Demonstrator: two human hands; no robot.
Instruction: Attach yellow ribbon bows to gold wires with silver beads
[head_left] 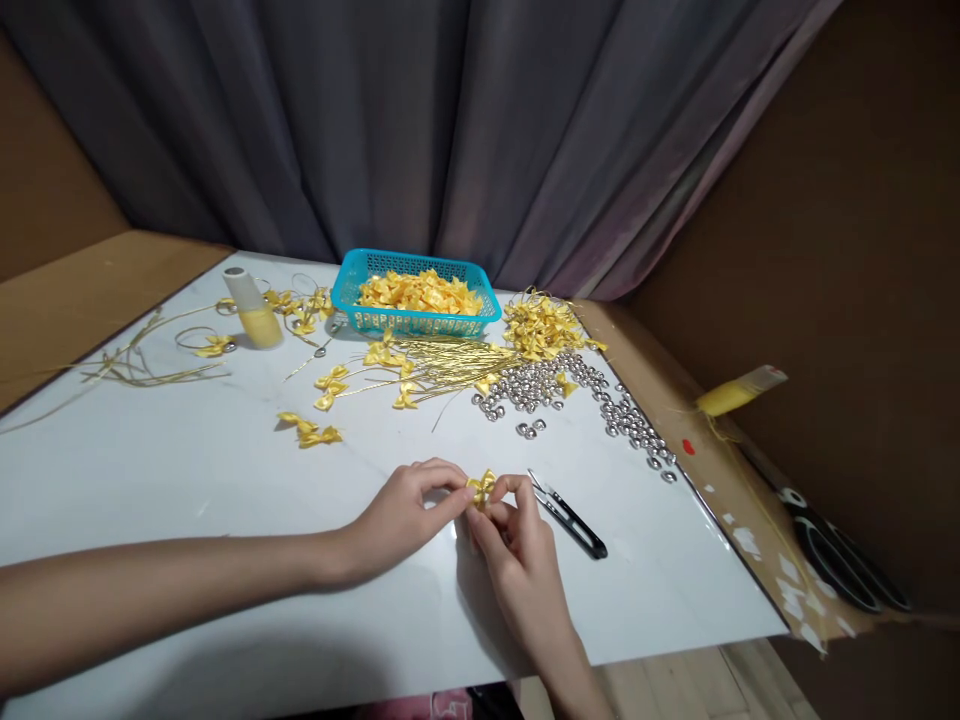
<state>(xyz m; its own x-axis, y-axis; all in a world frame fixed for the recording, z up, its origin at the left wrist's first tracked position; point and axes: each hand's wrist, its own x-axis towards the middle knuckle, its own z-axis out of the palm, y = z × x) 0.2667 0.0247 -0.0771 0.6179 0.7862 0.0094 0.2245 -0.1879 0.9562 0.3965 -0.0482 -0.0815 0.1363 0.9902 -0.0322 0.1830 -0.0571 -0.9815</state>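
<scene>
Left hand pinches the left side of the yellow bow, above the table's near middle. Long axis: apparently left to right; facing partly hidden. Right hand grips its right side. Apparent step: fingertip shaping; next move calls for steady left support.

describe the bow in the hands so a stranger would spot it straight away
On the white table, look for the left hand and right hand meeting beside the black snips. Between their fingers is a small yellow bow. Other bows lie on the table or in the blue basket; this is the only one held.
</scene>
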